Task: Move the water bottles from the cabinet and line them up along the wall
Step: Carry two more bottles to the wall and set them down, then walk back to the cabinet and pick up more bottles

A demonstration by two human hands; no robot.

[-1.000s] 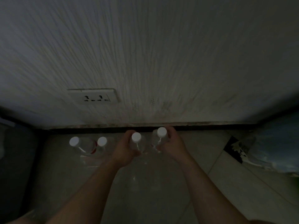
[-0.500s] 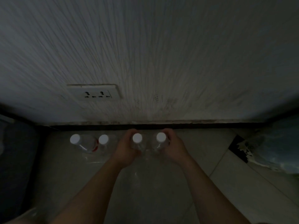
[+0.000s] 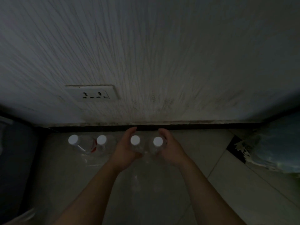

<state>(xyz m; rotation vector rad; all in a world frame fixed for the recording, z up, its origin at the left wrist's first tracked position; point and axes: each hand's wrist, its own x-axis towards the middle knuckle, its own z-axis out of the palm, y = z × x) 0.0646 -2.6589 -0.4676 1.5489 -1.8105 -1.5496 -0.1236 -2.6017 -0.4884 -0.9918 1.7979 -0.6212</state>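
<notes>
First bottle point(image 3: 73, 139) and second bottle point(image 3: 101, 139) stand side by side near the dark skirting point(image 3: 203, 126). Left hand point(image 3: 125, 149) curls round the third bottle point(image 3: 135, 140); right hand point(image 3: 172, 149) curls round the fourth bottle point(image 3: 158, 141), the pair just beside each other. Bare floor point(image 3: 203, 159) runs rightward to a bluish bundle point(image 3: 279, 143).

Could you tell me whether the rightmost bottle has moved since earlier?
Yes. The rightmost bottle, gripped by the right hand, has dropped away from the baseboard in the picture, its cap now about level with the third bottle's.
</notes>
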